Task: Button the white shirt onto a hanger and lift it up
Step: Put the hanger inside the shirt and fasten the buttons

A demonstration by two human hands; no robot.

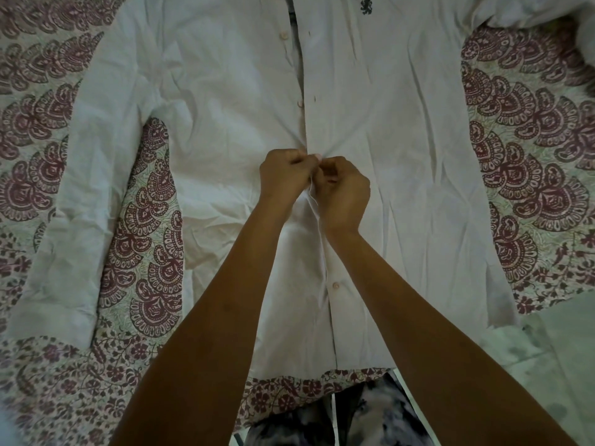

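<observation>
We are pinching the soft, limp white shirt [386,149] by its front edges, left hand [283,175] and right hand [346,193] fingers clamped there.

Shirt [402,140]: one, white.
Hands: two, the left hand [285,175] and the right hand [344,188].
Buttons in plain view: three, namely the upper button [283,35], middle button [301,103] and lower button [335,285]. Whether a fourth sits between the fingertips cannot be told.
Buttonholes showing as dark slits: two, the upper buttonhole [309,33] and lower buttonhole [314,98].
Emblem [365,6]: one, dark.
Sleeves: two, the long sleeve [64,204] seen whole and the far sleeve [531,11] only in part.
Bedspread [531,140]: one, patterned.
</observation>
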